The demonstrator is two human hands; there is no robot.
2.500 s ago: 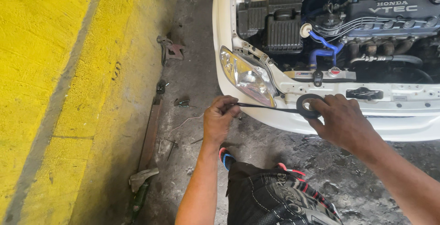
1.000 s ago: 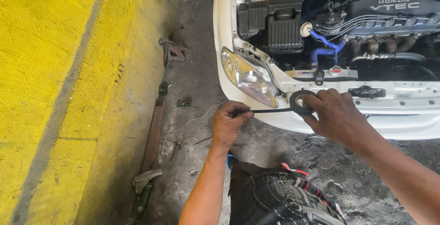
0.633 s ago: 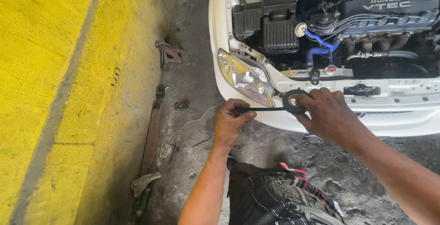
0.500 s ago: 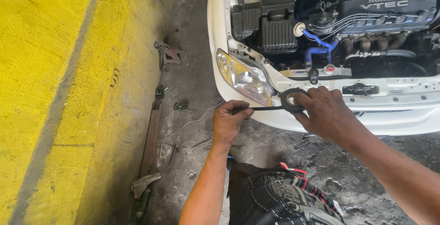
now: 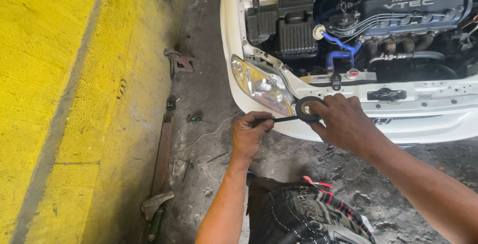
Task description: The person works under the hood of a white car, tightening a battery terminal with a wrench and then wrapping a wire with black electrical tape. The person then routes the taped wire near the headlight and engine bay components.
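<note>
My right hand [image 5: 343, 122] grips a roll of black tape [image 5: 307, 108] in front of a white car's bumper [image 5: 423, 119]. A short strip of tape [image 5: 285, 119] runs left from the roll to my left hand [image 5: 249, 134], whose fingers pinch its free end. Both hands hover just below the car's headlight [image 5: 261, 85]. My knee in dark patterned shorts [image 5: 298, 214] shows at the bottom.
The hood is up, showing the engine bay [image 5: 358, 20] with blue hoses. A yellow wall [image 5: 59, 99] fills the left. Along its foot on the dirty concrete floor lie a rusty metal bar [image 5: 162, 154], a bracket [image 5: 179, 62] and scraps of wire.
The stretch of tape between my hands has shortened; my left hand has shifted right, closer to the roll. The view has drifted slightly.
</note>
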